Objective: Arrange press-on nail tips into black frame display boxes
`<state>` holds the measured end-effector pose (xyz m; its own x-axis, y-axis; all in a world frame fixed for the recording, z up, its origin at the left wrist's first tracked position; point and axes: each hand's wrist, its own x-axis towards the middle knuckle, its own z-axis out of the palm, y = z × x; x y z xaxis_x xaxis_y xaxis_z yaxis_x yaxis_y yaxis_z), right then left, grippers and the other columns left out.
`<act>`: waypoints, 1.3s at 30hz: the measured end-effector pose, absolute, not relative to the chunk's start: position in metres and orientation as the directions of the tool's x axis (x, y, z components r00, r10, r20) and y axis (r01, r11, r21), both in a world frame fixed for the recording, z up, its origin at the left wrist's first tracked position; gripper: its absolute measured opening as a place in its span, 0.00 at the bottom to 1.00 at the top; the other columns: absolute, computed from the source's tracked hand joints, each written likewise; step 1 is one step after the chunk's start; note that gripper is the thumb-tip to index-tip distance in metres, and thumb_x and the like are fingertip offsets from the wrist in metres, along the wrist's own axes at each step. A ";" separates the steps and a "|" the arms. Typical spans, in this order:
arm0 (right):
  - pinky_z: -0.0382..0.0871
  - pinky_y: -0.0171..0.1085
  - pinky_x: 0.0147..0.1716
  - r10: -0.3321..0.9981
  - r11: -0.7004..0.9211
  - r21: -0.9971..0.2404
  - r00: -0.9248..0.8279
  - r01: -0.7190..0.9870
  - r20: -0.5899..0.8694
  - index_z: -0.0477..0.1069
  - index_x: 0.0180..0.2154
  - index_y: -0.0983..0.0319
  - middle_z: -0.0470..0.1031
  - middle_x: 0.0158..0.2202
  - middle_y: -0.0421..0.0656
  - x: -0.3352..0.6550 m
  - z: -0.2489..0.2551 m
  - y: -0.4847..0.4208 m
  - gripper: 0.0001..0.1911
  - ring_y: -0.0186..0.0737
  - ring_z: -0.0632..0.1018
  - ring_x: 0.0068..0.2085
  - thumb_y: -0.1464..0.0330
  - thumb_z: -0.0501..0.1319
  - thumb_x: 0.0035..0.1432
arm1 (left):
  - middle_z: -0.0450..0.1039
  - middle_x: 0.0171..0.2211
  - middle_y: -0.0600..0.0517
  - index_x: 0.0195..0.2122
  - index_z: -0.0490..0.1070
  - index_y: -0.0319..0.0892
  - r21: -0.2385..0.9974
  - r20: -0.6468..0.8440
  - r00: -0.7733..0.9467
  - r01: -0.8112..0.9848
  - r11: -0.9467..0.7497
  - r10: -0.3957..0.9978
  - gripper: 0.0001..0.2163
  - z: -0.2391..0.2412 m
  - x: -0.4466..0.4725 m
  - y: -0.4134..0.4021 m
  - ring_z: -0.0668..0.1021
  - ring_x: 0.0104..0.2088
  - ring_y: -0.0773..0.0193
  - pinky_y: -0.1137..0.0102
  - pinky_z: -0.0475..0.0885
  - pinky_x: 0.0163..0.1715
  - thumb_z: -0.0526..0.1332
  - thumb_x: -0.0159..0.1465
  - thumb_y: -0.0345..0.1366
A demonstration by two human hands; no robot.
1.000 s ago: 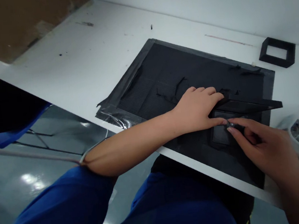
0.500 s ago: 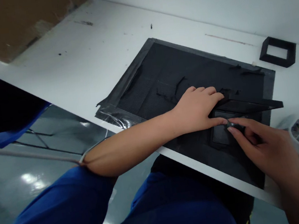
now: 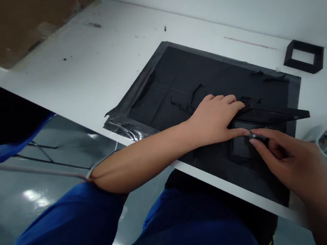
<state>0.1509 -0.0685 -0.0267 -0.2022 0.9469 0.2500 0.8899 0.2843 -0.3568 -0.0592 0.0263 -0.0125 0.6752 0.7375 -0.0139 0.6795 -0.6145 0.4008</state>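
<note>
A flat black case (image 3: 245, 148) lies on the black mat, its lid (image 3: 276, 114) raised on the far side. My left hand (image 3: 218, 117) is at the left end of this case. Its index finger rests against the lid's left end, the other fingers curl down beyond it, and the thumb reaches over the base. Between thumb and index finger, my right hand (image 3: 293, 158) pinches a small dark piece (image 3: 257, 138) above the base; its kind is hard to make out. The left thumb tip touches or nearly touches that piece.
Dark scraps lie on the taped black mat (image 3: 186, 68). A black rectangular frame (image 3: 304, 56) stands at the back right of the white table (image 3: 113, 57). On the right is a clear plastic container (image 3: 320, 139) of small mixed pieces. A grey cable (image 3: 38, 169) crosses the lower left.
Almost nothing differs. Both hands keep their places at the case, and the small piece between the right fingertips has at most turned slightly.
</note>
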 end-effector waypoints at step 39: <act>0.58 0.29 0.20 0.919 0.336 -0.313 -0.235 0.888 0.318 0.76 0.47 0.56 0.60 0.19 0.30 0.151 -0.024 -0.069 0.12 0.25 0.66 0.19 0.59 0.60 0.67 | 0.72 0.56 0.43 0.61 0.68 0.41 0.376 0.019 0.694 0.662 -0.648 0.720 0.29 -0.014 -0.060 0.025 0.76 0.52 0.51 0.60 0.64 0.50 0.57 0.67 0.57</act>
<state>0.1506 -0.0692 -0.0244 -0.2351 0.9185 0.3178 0.8883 0.3358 -0.3133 -0.0598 0.0248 -0.0143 0.6941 0.7196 0.0188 0.6619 -0.6484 0.3761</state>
